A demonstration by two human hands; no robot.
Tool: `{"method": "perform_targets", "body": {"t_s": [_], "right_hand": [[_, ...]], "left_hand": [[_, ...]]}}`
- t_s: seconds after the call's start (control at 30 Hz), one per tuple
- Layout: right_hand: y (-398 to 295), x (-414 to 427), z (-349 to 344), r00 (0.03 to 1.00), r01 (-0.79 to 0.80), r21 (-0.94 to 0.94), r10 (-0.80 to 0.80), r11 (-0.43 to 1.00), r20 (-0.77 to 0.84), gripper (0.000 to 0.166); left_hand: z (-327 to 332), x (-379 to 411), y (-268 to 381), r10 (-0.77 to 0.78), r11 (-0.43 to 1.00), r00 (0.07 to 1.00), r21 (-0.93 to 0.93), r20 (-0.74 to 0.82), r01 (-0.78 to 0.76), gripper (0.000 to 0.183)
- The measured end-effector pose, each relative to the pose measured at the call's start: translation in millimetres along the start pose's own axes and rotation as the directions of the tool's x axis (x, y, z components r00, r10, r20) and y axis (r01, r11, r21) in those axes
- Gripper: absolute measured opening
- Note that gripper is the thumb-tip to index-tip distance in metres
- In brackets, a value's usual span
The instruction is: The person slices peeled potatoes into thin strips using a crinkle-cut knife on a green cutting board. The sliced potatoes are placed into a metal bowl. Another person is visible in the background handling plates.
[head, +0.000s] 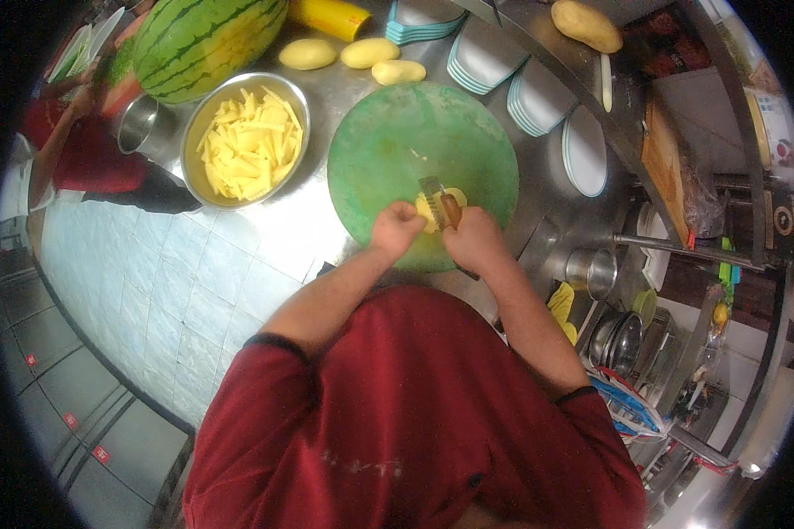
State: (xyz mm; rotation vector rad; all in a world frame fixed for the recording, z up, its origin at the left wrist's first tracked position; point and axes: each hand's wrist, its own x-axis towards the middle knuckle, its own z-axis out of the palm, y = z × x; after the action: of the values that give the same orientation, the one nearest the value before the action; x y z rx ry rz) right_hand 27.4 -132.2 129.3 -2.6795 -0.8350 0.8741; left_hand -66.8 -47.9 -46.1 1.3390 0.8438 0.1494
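Note:
On a round green cutting board (417, 145) lies a yellow piece of peeled potato (458, 196). My right hand (473, 239) is closed round the brown wooden handle of a crinkle cutter (431, 195), whose ridged metal blade is over the potato. My left hand (396, 228) is at the potato's left side, fingers bent; whether it grips the potato is hard to tell. A few pale scraps lie on the board. To the left stands a metal bowl (192, 142) of cut potato sticks (251, 145). Peeled potatoes (308, 54) lie beyond the board.
A watermelon (208, 46) and a small steel container (139, 124) stand at the left, near another person in red (99, 159). Stacked white dishes (486, 53) line the back right. A metal shelf edge (589, 119) runs along the right, with an unpeeled potato (585, 25) on it.

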Motion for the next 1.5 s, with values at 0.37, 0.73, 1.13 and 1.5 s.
{"method": "perform_targets", "body": {"t_s": [0.37,0.73,1.13,1.5], "right_hand": [[0,-5,9,1.0,-0.007,-0.001,0.007,1.0,0.006,0.025],[13,24,45,0.999,-0.039,-0.011,0.04,0.999,0.009,0.025],[68,3,40,0.992,-0.048,0.288,0.08,0.956,-0.099,0.03],[153,-38,48,0.947,-0.312,0.274,0.32,0.91,0.017,0.036]], "left_hand": [[4,4,-10,0.026,1.0,0.999,0.006,-0.03,-0.026,0.017],[3,6,-13,0.01,1.0,1.0,-0.008,-0.001,-0.01,0.02],[-1,0,-3,0.063,0.995,0.998,0.077,0.022,-0.064,0.023],[-14,19,63,0.553,0.218,0.524,0.494,0.648,-0.842,0.046]]}}
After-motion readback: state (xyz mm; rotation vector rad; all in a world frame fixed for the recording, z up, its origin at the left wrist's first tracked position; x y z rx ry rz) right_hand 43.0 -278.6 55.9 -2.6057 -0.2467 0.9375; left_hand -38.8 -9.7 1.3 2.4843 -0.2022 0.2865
